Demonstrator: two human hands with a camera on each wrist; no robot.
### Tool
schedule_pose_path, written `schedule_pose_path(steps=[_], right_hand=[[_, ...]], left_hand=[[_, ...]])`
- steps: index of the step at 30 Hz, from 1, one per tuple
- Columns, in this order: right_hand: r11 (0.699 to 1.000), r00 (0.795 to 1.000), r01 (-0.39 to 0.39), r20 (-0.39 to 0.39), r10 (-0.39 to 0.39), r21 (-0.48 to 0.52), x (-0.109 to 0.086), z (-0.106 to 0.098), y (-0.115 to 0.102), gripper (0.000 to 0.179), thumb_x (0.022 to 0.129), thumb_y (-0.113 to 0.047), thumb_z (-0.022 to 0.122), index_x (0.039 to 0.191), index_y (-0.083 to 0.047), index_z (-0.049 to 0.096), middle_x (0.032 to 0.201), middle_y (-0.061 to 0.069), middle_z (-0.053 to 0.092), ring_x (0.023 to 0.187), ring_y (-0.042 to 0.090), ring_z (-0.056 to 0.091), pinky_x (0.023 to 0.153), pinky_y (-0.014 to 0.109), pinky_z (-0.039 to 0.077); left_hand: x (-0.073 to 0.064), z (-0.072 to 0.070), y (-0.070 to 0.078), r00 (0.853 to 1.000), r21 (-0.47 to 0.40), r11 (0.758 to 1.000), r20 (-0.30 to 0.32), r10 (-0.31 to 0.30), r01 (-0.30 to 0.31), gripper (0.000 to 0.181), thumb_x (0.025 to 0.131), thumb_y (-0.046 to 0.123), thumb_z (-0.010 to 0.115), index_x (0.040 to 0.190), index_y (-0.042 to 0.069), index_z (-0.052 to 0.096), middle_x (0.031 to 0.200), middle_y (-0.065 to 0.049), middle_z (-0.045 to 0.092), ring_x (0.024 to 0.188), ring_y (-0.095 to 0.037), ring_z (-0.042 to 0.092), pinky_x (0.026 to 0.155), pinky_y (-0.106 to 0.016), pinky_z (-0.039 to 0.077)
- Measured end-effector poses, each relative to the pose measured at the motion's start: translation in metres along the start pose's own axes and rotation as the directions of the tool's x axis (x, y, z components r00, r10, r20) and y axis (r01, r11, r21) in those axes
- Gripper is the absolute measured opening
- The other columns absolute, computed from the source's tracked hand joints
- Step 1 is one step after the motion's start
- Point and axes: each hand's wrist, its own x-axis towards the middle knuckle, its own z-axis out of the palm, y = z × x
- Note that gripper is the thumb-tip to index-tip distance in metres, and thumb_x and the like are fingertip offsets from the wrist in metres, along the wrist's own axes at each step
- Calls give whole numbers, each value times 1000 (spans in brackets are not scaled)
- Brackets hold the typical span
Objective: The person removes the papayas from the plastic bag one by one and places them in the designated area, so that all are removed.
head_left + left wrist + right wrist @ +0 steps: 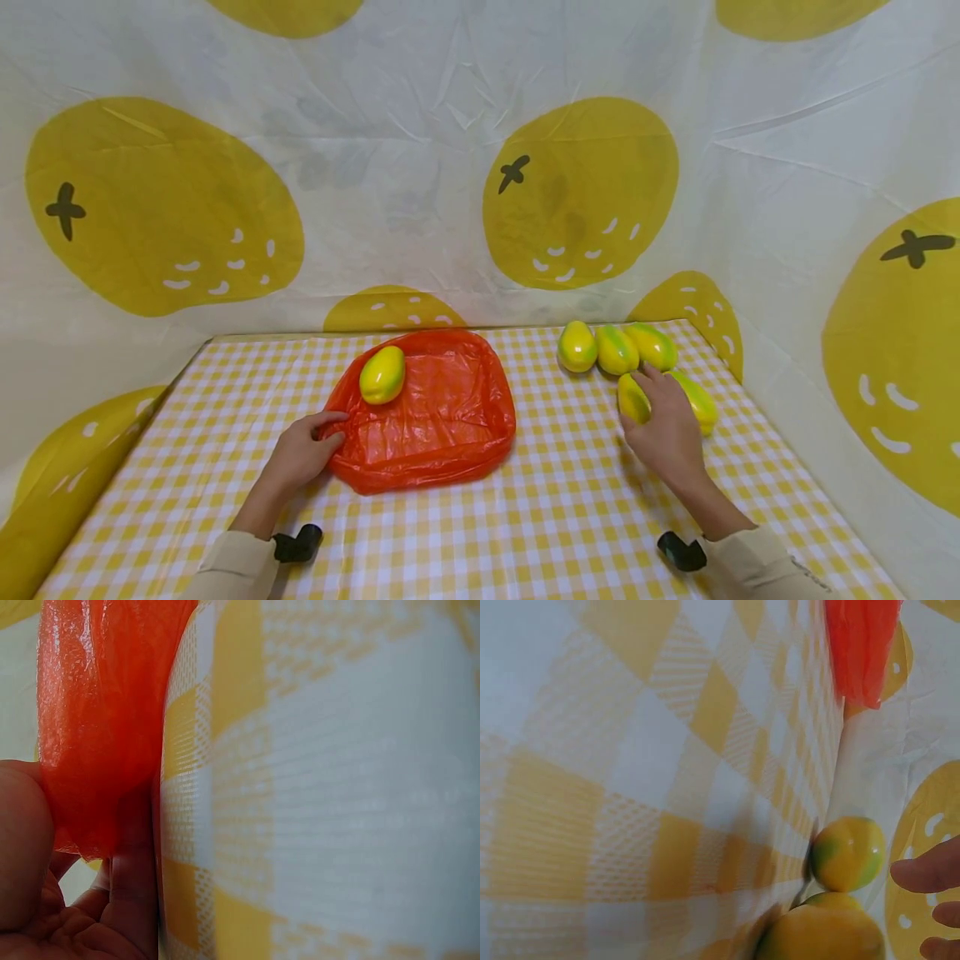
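Note:
A red plastic bag (431, 408) lies spread on the table with its rim rolled up, and one glossy yellow-green, mango-like fruit (382, 375) rests inside at its left. My left hand (300, 450) pinches the bag's left rim; in the left wrist view the red film (105, 712) passes between thumb and fingers. Over at the right, my right hand (666, 429) hovers above a fruit (633, 398) of the same kind, partly covering it. The right wrist view shows its fingers (930, 870) spread apart, with a gap to the fruits (847, 853).
More yellow-green fruits (577, 347) sit in a row at the back right, and another (696, 404) lies right of my right hand. A yellow-and-white checked cloth (442, 542) covers the table. Behind it hangs a fruit-printed curtain (397, 208).

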Motion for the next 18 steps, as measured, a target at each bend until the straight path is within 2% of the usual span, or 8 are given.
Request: schedule_pose_path(steps=[3,6,12,18], right_hand=[[1000,999,27,-31,-27,1,2,-1,-8,59,80,-2,78,136,5,61,154,29,50,145,54,39,115,69,32],[999,999,30,-21,-30,23,5,1,-17,59,83,-3,77,139,4,60,155,27,49,146,52,38,116,69,32],[998,999,0,40,-3,67,10,5,-34,62,87,-6,75,145,2,56,158,24,47,150,49,35,118,69,30],[997,995,-13,103,5,77,15,10,-49,63,90,-9,74,149,0,53,163,21,42,152,44,35,118,66,33]], left_hand=[[0,0,0,1000,3,1000,-1,7,-7,41,102,16,56,141,5,62,150,-30,50,128,-43,53,109,-61,48],[0,0,-1,1000,3,1000,-3,4,-4,41,102,16,56,141,5,62,151,-31,49,132,-45,51,111,-63,46],[0,0,-2,1000,-2,1000,-8,7,-7,40,102,17,57,140,5,63,151,-30,49,131,-44,51,112,-63,45],[0,1,-2,1000,-6,1000,-10,8,-8,39,102,17,57,139,5,64,150,-30,49,131,-44,51,111,-63,45]])
